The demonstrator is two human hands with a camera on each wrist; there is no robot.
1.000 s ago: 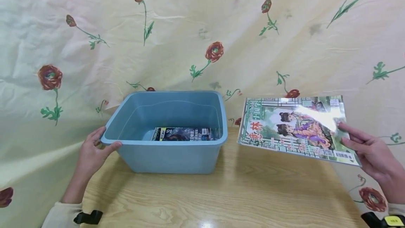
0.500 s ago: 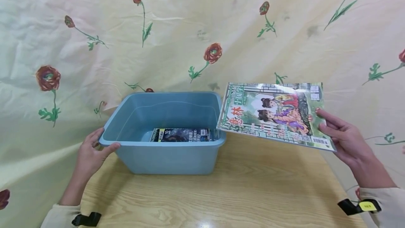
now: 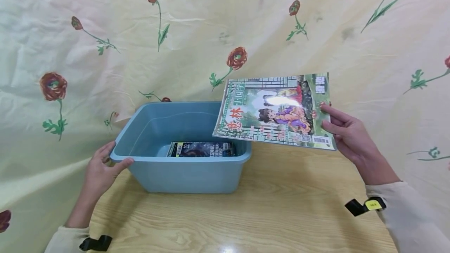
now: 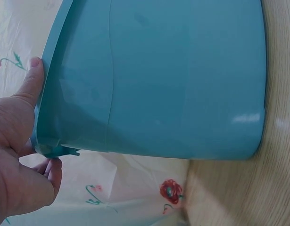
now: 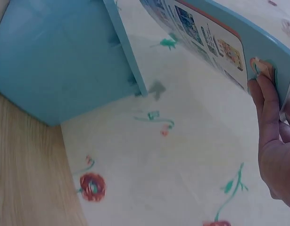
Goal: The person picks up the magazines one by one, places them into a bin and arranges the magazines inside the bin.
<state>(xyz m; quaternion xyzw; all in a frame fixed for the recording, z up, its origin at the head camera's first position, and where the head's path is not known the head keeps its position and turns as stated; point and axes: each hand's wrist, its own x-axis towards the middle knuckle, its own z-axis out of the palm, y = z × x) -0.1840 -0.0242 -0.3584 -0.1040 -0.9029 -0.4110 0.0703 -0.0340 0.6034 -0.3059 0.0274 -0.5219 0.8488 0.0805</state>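
One magazine (image 3: pixel 275 108) is in my right hand (image 3: pixel 346 138), held by its right edge and tilted, with the cover facing up. Its left part hangs over the right rim of the blue bin (image 3: pixel 183 175), above it and not touching. The fingers (image 5: pixel 265 101) of this hand pinch the edge: the thumb lies on the cover and the others are under it. My left hand (image 3: pixel 100 171) grips the left rim of the bin, the thumb (image 4: pixel 31 80) on the outer wall and the other fingers curled over the edge. Inside the bin a darker magazine (image 3: pixel 202 148) lies flat on the bottom. The bin stands on a wooden surface (image 3: pixel 246 214). Behind everything hangs a pale cloth with red flowers (image 3: pixel 237 57).
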